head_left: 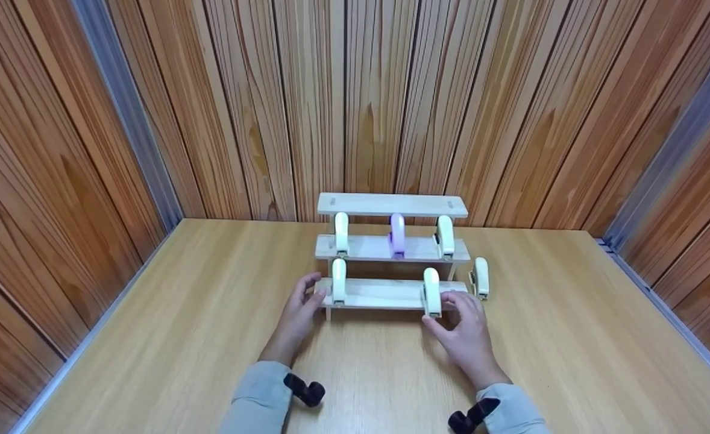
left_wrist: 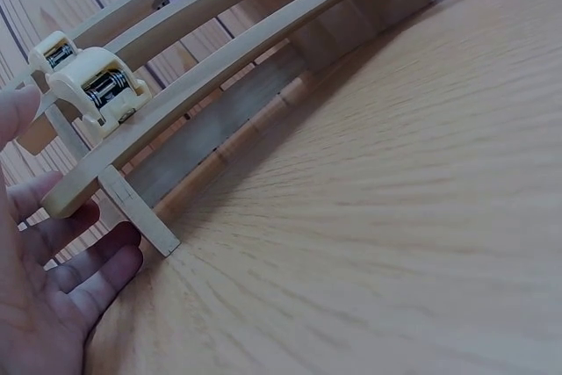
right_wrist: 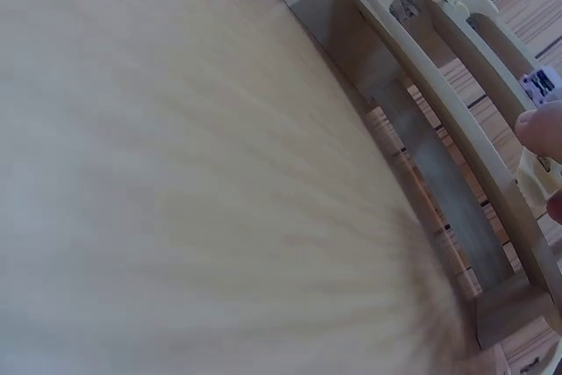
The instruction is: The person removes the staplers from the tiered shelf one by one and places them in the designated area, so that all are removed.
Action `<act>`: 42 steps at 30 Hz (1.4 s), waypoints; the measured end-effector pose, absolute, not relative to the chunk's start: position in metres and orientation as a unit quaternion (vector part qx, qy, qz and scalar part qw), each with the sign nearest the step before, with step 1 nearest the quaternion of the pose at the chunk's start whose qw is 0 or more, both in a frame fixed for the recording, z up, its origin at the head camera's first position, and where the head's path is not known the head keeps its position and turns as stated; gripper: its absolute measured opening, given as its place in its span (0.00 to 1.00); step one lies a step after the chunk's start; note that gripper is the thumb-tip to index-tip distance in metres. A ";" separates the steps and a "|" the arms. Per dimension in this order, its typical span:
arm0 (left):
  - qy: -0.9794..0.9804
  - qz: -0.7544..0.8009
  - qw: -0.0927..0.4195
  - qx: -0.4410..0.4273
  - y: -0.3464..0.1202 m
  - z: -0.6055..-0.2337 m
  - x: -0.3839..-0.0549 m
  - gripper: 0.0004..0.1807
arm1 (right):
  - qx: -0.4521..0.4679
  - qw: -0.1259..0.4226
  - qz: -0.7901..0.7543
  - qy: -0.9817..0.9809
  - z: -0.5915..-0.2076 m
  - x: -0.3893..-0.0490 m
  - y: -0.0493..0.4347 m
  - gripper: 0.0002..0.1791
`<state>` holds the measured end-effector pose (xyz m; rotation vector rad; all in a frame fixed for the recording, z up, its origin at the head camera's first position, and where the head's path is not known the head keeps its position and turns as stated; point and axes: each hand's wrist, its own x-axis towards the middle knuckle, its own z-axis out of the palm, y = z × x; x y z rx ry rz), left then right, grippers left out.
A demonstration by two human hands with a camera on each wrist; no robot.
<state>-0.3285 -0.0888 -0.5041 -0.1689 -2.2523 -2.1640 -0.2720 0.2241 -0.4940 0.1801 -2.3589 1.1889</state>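
A three-tier wooden stand (head_left: 385, 294) holds several small staplers. My right hand (head_left: 466, 331) pinches a pale cream-green stapler (head_left: 431, 292) at the right part of the lowest tier, thumb at its near end and fingers along its right side. My left hand (head_left: 298, 310) grips the left end of that tier; in the left wrist view its fingers (left_wrist: 57, 230) curl round the board's end. Close to that hand stands another pale stapler (head_left: 339, 281). On the middle tier are a pale stapler (head_left: 341, 234), a purple stapler (head_left: 398, 235) and a further pale stapler (head_left: 445, 236).
One more pale stapler (head_left: 481, 278) stands on the table (head_left: 222, 289) just right of the stand. The stand's top tier (head_left: 391, 205) bears nothing. Behind it rises a wood-panelled wall (head_left: 367, 108), with further panels at both sides.
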 end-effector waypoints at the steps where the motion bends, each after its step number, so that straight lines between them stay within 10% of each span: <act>1: -0.720 -0.692 0.009 -0.057 -0.089 -0.504 -0.328 0.27 | 0.068 0.247 0.436 -0.863 -0.494 -0.271 0.227 0.24; 42: -0.713 -0.700 -0.002 -0.043 -0.088 -0.501 -0.326 0.28 | -0.066 0.166 0.541 -0.822 -0.488 -0.262 0.327 0.32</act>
